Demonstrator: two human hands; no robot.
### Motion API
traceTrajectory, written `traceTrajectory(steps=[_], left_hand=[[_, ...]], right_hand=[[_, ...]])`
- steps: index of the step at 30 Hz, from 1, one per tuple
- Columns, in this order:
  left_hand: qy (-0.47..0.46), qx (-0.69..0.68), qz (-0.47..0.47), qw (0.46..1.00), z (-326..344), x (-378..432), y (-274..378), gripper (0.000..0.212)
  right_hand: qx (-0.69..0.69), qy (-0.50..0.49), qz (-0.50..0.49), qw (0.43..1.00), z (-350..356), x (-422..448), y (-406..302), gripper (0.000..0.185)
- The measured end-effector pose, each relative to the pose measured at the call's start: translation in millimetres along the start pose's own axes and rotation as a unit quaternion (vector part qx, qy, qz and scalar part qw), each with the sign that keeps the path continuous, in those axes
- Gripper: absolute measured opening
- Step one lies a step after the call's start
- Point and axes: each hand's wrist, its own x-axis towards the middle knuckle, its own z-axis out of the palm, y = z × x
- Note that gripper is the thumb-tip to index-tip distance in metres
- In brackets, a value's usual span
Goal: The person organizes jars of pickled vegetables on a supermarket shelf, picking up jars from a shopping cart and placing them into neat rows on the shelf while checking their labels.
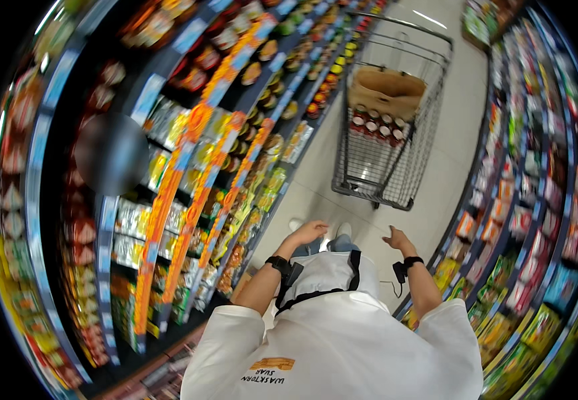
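Note:
My left hand hangs in front of my waist, holding nothing, fingers loosely bent. On the other side, my right hand is also free, with one finger pointing forward. Both wrists carry black straps with small devices. Ahead of me stands a wire shopping cart, apart from both hands. Inside it are an open brown paper bag and several red containers with pale lids, grouped against the bag. Whether these are jars or bottles I cannot tell.
Stocked shelves with orange promotional strips line my left, holding packets and jars. More shelves of packaged goods curve along my right. The pale tiled floor runs between them, under the cart. A display of packages stands far right.

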Motion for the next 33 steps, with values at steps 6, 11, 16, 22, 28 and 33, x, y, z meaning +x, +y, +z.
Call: traceTrajectory(steps=[6, 11, 16, 22, 28, 33], left_hand=[[0.005, -0.03, -0.077, 0.997, -19.8, 38.8, 11.8, 0.037], [0.042, -0.072, -0.127, 0.988, -27.3, 85.0, 20.0, 0.046], [0.122, 0.114, -0.094, 0.982, -35.8, 141.5, 6.8, 0.057], [0.131, 0.211, -0.068, 0.966, -55.5, 167.5, 41.8, 0.058], [0.117, 0.33, -0.019, 0.936, -72.7, 186.3, 88.6, 0.081], [0.159, 0.428, 0.039, 0.889, -67.3, 214.8, 75.4, 0.093]], right_hand=[[0.077, -0.081, -0.057, 0.992, 30.4, -19.8, -16.5, 0.06], [0.107, 0.063, -0.063, 0.99, 18.9, -22.2, -18.9, 0.044], [0.091, 0.067, 0.027, 0.993, -17.4, -26.7, -35.7, 0.041], [0.058, 0.107, 0.054, 0.991, -32.2, -10.7, -59.9, 0.056], [0.103, 0.156, 0.037, 0.982, -35.2, 15.4, -70.8, 0.062], [0.114, 0.199, 0.007, 0.973, -38.1, 2.5, -73.2, 0.056]])
